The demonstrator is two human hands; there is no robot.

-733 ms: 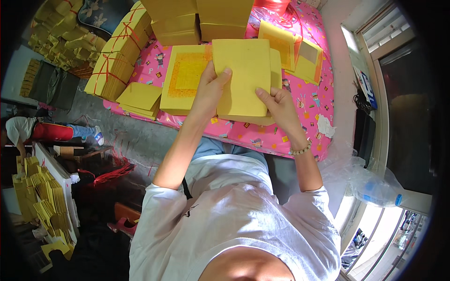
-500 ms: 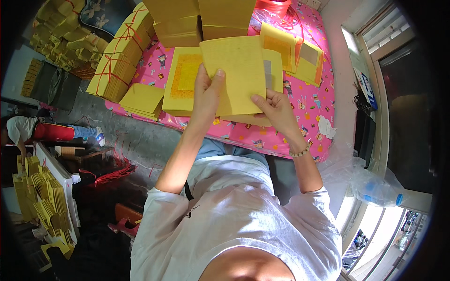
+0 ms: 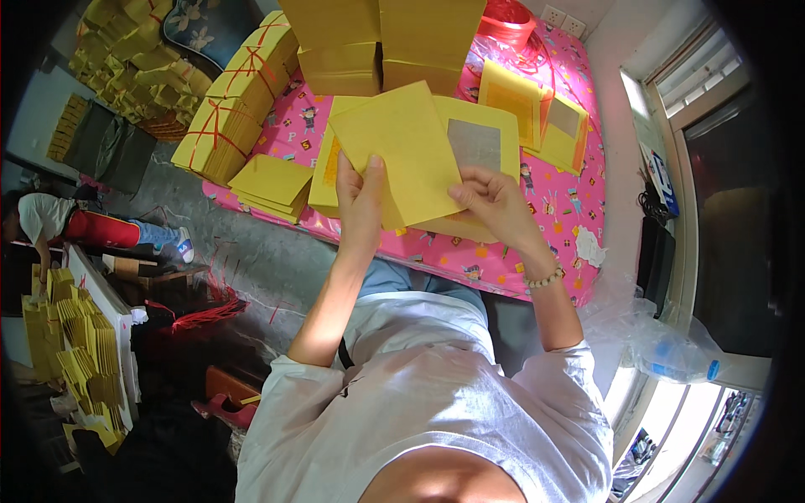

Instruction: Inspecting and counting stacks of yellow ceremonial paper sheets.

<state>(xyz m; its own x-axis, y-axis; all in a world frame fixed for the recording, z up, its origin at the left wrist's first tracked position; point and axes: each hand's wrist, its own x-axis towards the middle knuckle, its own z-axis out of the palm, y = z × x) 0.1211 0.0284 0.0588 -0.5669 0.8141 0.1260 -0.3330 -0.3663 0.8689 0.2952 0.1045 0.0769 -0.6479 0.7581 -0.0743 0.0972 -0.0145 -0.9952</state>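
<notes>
I hold a folded sheet of plain yellow paper, tilted, above the pink-covered table. My left hand grips its lower left edge, thumb on top. My right hand, with a beaded bracelet at the wrist, pinches its right edge between thumb and fingers. Under it lies a stack of yellow paper, one side showing a grey-silver square and the other an orange print, mostly covered by the sheet and my left hand. Left of this stack rests a small pile of folded yellow sheets.
Tall yellow stacks stand at the back, and red-tied bundles line the left edge. Printed yellow sheets and a red ribbon roll lie at the right. Another person bends over a table at far left.
The yellow sheet has turned anticlockwise and come slightly lower, showing more of the grey-silver square behind it. Both hands stay on it. The whole view has shifted slightly.
</notes>
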